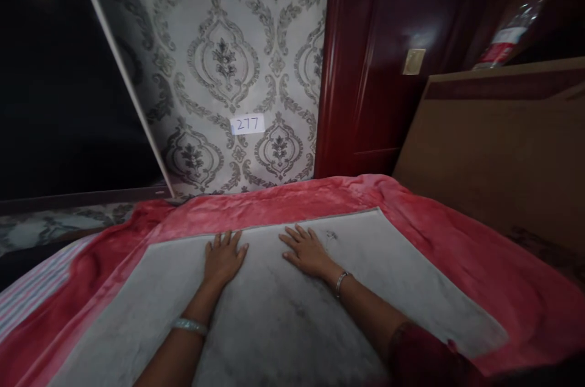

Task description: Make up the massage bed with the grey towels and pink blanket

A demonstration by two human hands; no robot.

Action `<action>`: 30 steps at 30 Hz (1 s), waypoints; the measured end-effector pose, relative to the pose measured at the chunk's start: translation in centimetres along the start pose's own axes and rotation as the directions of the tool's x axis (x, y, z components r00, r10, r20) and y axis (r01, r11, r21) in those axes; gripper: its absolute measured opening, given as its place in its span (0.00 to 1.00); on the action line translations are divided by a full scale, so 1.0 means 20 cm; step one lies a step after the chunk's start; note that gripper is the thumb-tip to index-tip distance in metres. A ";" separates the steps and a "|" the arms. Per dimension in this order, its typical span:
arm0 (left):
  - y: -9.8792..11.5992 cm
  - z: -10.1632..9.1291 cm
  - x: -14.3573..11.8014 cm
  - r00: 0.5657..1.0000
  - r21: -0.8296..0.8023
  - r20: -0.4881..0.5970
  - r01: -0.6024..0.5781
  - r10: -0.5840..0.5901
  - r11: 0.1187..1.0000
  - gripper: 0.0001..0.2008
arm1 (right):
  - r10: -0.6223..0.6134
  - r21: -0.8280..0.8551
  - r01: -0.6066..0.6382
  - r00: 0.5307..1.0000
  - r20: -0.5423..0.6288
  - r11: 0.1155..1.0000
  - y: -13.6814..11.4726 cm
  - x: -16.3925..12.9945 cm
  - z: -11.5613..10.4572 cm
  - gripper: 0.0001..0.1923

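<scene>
Your left hand (pixel 223 258): flat, palm down, fingers spread and pointing away from you, pressed on the grey cloth (pixel 283 308). It grips nothing. A pale bangle (pixel 189 326) sits on that wrist.

Your right hand (pixel 305 250): flat as well, palm down, fingers spread and angled toward the left, resting on the same grey cloth. It holds nothing. A thin silver bracelet (pixel 340 282) circles that wrist, and a dark red sleeve (pixel 425 356) covers the arm nearer to you.

Your two hands lie near each other, apart, with a strip of grey cloth between them.

Grey cloth: spread out flat on the bed, lying on top of the red blanket (pixel 457 241), its far edge just beyond your fingertips. A small dark mark (pixel 331 234) shows on it just right of your right hand.

Red blanket: plush, showing as a border around the far, left and right sides of the grey cloth.

Striped sheet (pixel 31 289): visible at the far left, beside the blanket.

Wall (pixel 219 58): grey patterned wallpaper, with a white label (pixel 247 124) reading 277.

Dark red door (pixel 379 58): right of the wallpaper.

Brown headboard (pixel 493 149): at the right, with a bottle (pixel 512 27) lying above it.
</scene>
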State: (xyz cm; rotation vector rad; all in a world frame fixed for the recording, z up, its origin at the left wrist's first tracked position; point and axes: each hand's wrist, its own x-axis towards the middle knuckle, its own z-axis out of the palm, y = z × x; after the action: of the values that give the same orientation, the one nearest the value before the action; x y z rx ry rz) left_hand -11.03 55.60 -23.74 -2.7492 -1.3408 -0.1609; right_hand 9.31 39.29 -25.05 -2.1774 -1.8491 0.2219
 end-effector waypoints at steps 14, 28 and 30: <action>0.01 -0.01 0.05 0.999 0.080 0.050 -0.008 0.004 0.997 0.31 | 0.554 -0.086 -0.588 0.795 -0.248 0.805 0.72 -0.41 -0.25 0.29; -0.40 -0.03 -0.01 0.995 0.069 0.061 0.073 -0.078 0.995 0.29 | 0.451 -0.269 -0.514 0.852 -0.264 0.814 1.00 -0.40 -0.29 0.26; -0.42 0.00 0.00 0.996 0.061 0.020 0.080 -0.081 0.995 0.29 | 0.426 -0.290 -0.500 0.859 -0.284 0.816 1.03 -0.36 -0.31 0.24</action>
State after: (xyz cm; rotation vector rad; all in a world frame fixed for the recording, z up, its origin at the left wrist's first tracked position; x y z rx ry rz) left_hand -17.61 60.76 -23.49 -2.6575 -1.4386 -0.0939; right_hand 29.32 28.50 -25.81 -2.7594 -1.2879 -0.2643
